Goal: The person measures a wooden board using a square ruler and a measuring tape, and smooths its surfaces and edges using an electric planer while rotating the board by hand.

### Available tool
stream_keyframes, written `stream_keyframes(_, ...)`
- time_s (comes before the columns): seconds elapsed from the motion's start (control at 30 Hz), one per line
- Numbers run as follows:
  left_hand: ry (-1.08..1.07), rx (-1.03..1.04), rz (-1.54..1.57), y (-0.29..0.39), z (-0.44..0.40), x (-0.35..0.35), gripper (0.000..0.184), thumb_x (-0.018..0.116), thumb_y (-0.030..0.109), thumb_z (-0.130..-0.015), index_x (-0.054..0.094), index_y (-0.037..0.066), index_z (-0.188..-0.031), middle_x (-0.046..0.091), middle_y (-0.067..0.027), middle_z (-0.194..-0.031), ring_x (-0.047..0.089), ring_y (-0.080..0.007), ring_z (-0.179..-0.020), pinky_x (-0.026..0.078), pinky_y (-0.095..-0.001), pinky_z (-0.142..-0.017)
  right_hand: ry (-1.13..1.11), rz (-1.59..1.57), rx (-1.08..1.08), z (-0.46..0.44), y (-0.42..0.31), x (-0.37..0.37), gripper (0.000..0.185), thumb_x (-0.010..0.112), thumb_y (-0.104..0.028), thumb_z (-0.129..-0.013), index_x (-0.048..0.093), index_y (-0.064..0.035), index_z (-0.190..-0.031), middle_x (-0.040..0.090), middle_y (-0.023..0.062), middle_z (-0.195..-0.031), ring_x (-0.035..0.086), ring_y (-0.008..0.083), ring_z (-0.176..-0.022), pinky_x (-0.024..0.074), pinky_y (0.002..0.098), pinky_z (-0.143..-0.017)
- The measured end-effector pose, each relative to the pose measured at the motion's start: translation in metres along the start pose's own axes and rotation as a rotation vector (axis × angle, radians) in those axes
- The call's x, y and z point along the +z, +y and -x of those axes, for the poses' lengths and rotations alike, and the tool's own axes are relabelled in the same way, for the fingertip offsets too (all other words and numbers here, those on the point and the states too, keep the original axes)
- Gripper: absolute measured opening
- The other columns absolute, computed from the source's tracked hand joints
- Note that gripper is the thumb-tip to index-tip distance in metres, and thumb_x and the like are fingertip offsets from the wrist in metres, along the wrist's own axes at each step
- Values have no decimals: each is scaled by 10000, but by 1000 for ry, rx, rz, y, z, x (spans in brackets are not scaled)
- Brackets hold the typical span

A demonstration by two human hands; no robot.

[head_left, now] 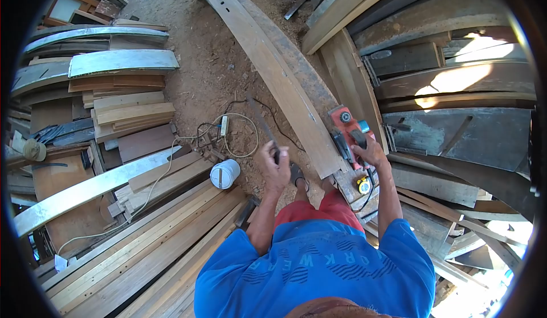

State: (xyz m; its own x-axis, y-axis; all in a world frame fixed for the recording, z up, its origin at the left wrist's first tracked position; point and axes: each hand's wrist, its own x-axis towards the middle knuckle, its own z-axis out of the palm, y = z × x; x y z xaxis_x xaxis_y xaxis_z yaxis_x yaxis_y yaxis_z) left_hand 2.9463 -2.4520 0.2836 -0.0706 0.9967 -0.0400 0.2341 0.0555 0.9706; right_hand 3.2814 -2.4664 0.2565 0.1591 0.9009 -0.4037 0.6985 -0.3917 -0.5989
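Observation:
My left hand point(274, 167) is closed round the dark handle of a long thin tool point(262, 119), perhaps a file or saw, which points up and away over the dirt floor. On the right, my right hand point(371, 152) grips the dark handle of a red power planer point(348, 125). The planer rests at the near end of a bench, beside a long wooden board point(279, 84). Just below it lies a yellow tape measure point(363, 185). A black cord runs down from the planer.
Stacked planks point(142, 232) fill the left side. A white bucket point(225, 174) stands on the floor, near a power strip point(224, 125) with looping cords. More timber point(444, 84) is piled on the right. My sandalled foot point(297, 175) shows below.

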Motion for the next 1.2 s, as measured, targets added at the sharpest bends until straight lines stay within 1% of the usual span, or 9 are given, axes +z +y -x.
stream_keyframes(0.07, -152, 34, 36, 41, -10, 12, 447, 569, 157, -974, 394, -35, -1337, 655, -131, -1019, 629, -191, -957, 501, -347, -881, 253, 444, 28, 27, -58, -26, 639, 744, -399, -821, 570, -7, -1295, 658, 211, -1147, 627, 291, -1096, 474, 421, -935)
stream_keyframes(0.1, -206, 87, 49, 51, -11, 20, 438, 586, 143, -958, 425, -32, -1326, 652, -143, -1029, 635, -213, -957, 507, -365, -874, 205, 264, 50, 34, -73, -34, 708, 691, -466, -875, 505, 28, -1347, 584, 217, -1318, 533, 326, -1260, 411, 457, -1045)
stream_keyframes(0.3, -577, 441, 26, 102, 6, 79, 525, 682, 127, -830, 524, -29, -1305, 587, -196, -1088, 589, -352, -975, 476, -437, -863, -74, -1600, -94, 75, -124, -7, 606, 543, -468, -996, 526, 57, -1298, 631, 199, -1225, 607, 306, -1120, 465, 454, -1022)
stream_keyframes(0.4, -584, 541, -47, 98, 25, 92, 563, 692, 191, -814, 533, -8, -1316, 543, -212, -1178, 535, -377, -1079, 417, -478, -941, 98, -1673, 81, 86, -107, -6, 528, 513, -433, -1018, 553, 32, -1264, 662, 202, -1155, 641, 287, -1038, 509, 421, -958)
stream_keyframes(0.57, -328, 424, -230, 24, 32, 95, 622, 667, 394, -870, 505, -3, -1321, 497, -262, -1308, 455, -423, -1250, 299, -541, -1074, 631, -868, 156, 124, -40, -26, 380, 427, -357, -1066, 534, -15, -940, 528, 34, -643, 540, 109, -602, 457, 334, -579)
stream_keyframes(0.67, -254, -196, -421, -68, 12, 89, 771, 716, 465, -851, 414, 4, -1389, 493, -281, -1314, 480, -420, -1234, 357, -512, -1054, 676, -82, 352, 162, 36, -21, 436, 458, -397, -1034, 521, 16, -907, 562, 244, -741, 564, 407, -683, 431, 512, -656)
stream_keyframes(0.7, -251, -428, -396, -95, 7, 91, 821, 712, 499, -854, 385, -15, -1404, 508, -283, -1309, 506, -424, -1212, 385, -493, -1048, 629, -72, 467, 175, 49, -17, 450, 462, -412, -1020, 530, 27, -947, 570, 337, -831, 533, 550, -815, 405, 584, -729)
stream_keyframes(0.9, -254, -928, 313, -140, -5, 118, 594, 766, 283, -884, 538, -58, -1315, 620, -132, -1273, 577, -241, -1157, 455, -374, -1008, 489, 34, 878, 212, 150, 65, 508, 370, -452, -1033, 550, 0, -1178, 647, 345, -1021, 598, 546, -982, 437, 605, -849)
stream_keyframes(1.2, -171, -846, 394, -157, 11, 105, 698, 813, 275, -840, 476, -48, -1359, 591, -147, -1295, 573, -241, -1155, 460, -384, -1008, 411, 21, 629, 200, 191, 133, 393, 477, -300, -966, 633, -14, -1185, 657, 326, -1054, 612, 490, -1039, 461, 542, -921)
